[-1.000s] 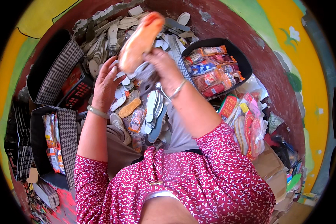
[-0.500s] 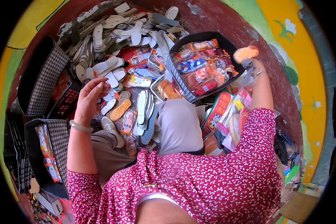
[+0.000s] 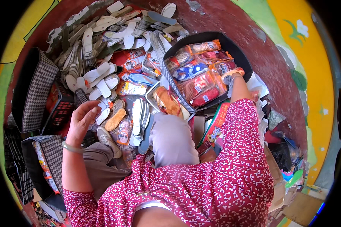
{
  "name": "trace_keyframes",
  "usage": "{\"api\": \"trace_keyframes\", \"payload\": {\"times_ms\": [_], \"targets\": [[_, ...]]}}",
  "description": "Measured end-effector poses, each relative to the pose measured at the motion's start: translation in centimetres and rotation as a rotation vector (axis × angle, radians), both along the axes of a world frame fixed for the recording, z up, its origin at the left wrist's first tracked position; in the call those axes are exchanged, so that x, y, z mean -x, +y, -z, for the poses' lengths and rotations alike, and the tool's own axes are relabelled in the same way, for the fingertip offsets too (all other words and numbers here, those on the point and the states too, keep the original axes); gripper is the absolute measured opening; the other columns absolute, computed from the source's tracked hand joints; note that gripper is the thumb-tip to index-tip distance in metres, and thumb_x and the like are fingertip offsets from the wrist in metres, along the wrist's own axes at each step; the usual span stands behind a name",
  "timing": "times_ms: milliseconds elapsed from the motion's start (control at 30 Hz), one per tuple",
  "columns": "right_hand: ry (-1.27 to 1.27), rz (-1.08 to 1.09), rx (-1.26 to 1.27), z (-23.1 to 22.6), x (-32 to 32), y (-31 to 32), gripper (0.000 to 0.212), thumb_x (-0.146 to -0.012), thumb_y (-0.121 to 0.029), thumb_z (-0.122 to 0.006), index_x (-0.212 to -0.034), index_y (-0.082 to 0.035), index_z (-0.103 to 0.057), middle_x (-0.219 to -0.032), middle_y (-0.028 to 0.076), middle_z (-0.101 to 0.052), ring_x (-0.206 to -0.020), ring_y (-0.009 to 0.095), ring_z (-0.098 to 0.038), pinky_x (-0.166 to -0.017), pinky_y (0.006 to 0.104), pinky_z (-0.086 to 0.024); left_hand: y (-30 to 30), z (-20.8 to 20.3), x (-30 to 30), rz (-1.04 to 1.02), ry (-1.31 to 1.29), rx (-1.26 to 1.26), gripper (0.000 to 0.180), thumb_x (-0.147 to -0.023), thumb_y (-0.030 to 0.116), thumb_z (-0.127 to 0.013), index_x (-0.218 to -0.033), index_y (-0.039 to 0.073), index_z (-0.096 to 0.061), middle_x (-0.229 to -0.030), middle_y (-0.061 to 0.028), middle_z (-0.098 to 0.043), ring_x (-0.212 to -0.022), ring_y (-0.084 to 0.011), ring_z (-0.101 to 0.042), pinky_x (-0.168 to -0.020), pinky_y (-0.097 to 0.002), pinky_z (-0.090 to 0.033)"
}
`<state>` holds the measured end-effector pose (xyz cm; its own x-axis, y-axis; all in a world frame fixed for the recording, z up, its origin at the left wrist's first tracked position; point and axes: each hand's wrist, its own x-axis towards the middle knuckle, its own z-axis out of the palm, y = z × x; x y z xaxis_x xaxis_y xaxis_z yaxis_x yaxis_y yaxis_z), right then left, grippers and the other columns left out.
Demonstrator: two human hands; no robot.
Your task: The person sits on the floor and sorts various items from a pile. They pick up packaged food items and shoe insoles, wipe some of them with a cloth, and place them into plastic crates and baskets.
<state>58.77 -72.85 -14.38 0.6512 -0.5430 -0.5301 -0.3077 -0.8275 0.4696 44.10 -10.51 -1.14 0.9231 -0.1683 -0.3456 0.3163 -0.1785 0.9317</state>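
1. Viewing from my remote seat: the right hand [image 3: 236, 76] is at the right side of a houndstooth bin [image 3: 166, 78] with a black lining.
2. Right fingers look closed on a tan insole [image 3: 236, 70]; exact finger placement is too small for me to tell.
3. Tan insole location: in the right hand, by the bin's right inner wall, beside the wrapped packets [image 3: 198, 84].
4. I also see a grey, cloth-like piece [image 3: 227, 80] at that hand; can't tell its kind.
5. Left hand [image 3: 82, 120] is raised, fingers loosely bent, half spread, thumb just below them.
6. Nearest the left hand I log an orange insole [image 3: 115, 119] and, further right, stacked white insoles [image 3: 138, 115].
7. White tray [image 3: 150, 99] holding fuzzy insoles [image 3: 166, 101] sits just left of the bin.
8. Pale insole heap [image 3: 89, 45] along the far wall.
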Motion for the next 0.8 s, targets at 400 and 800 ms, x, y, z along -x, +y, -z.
{"api": "trace_keyframes", "payload": {"times_ms": [400,800], "targets": [[-0.066,0.027,0.058,0.8,-0.2,1.3,0.039,-0.085,-0.022,-0.045,-0.116,-0.004,-0.059,-0.126,0.014,-0.053,-0.117,0.038,-0.048,-0.089,0.0618,-0.034,0.5,1.5,-0.1,0.084,-0.045,-0.114,0.025,-0.09,0.012,-0.057,-0.109,-0.003,-0.056,-0.095,-0.0045,-0.063,-0.088,-0.009,-0.058,-0.076,-0.0219,-0.045],[0.009,0.082,-0.122,2.7,1.0,-0.8,0.039,-0.085,-0.022,-0.044,-0.116,-0.002,-0.058,-0.125,0.017,-0.053,-0.117,0.034,-0.049,-0.094,0.0484,-0.038,1.6,2.5,0.2,0.086,-0.116,-0.164,0.023,-0.09,0.01,-0.055,-0.108,-0.004,-0.056,-0.095,-0.0062,-0.064,-0.088,-0.0094,-0.057,-0.075,-0.0228,-0.046]]}}
